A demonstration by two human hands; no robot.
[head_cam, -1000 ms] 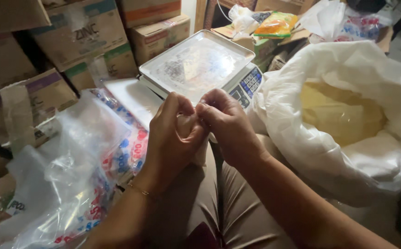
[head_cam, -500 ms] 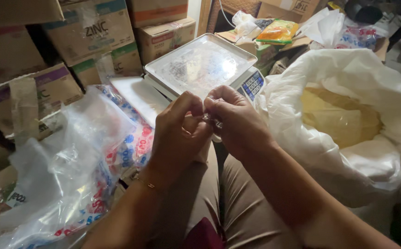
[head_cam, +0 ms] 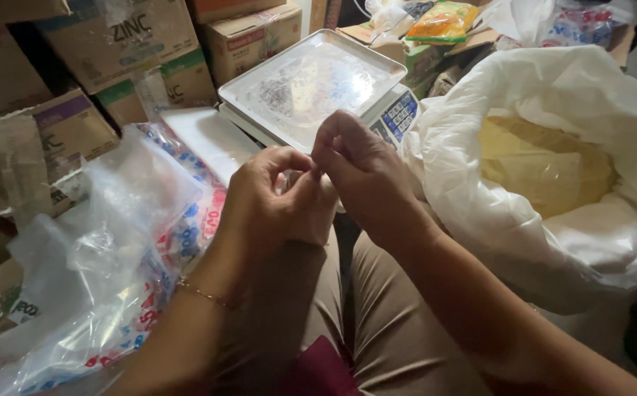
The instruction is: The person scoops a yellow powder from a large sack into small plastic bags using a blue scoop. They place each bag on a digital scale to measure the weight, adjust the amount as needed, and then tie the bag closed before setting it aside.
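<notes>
Here, the left hand (head_cam: 274,202) and right hand (head_cam: 359,172) met fingertip to fingertip over the lap, pinching something too small to make out, hemmed between the scale (head_cam: 311,84), white sack (head_cam: 553,161) and plastic bags (head_cam: 106,249).

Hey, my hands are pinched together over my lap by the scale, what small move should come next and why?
Probably part the fingertips slightly: both hands, left hand and right hand, meet at a pinch that hides whatever they grip, beside the scale and open sack.
</notes>
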